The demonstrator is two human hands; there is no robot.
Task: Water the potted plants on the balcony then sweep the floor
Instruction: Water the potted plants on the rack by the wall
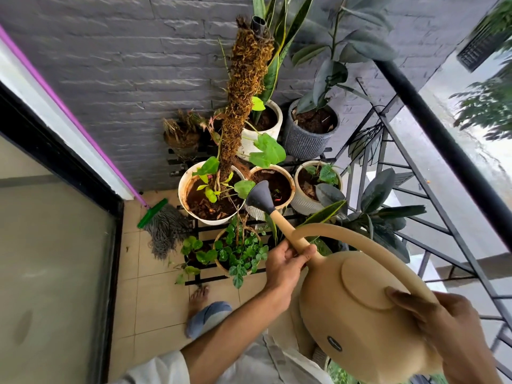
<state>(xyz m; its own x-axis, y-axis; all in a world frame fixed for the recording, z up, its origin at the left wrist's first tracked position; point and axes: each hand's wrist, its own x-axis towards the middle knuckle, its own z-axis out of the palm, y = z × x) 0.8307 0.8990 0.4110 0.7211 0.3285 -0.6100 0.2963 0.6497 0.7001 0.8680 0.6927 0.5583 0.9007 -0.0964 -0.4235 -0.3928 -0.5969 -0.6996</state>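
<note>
Seen from the head camera, a tan plastic watering can (357,309), judged rigid and heavier when full, is tilted over the potted plants (210,195). Its spout is gripped by the left hand (288,263), its arched handle by the right hand (443,325). Dark soil fills the pots.

Single head-worn wide-angle view, looking steeply down and forward from above the tiered plant stand (194,162). Close over the tan watering can (360,314) at 5 o'clock. Grey brick wall (124,65) toward 11, black balcony railing (432,128) toward 2, tiled floor (155,286) at 7. Edges bowed by lens.
</note>
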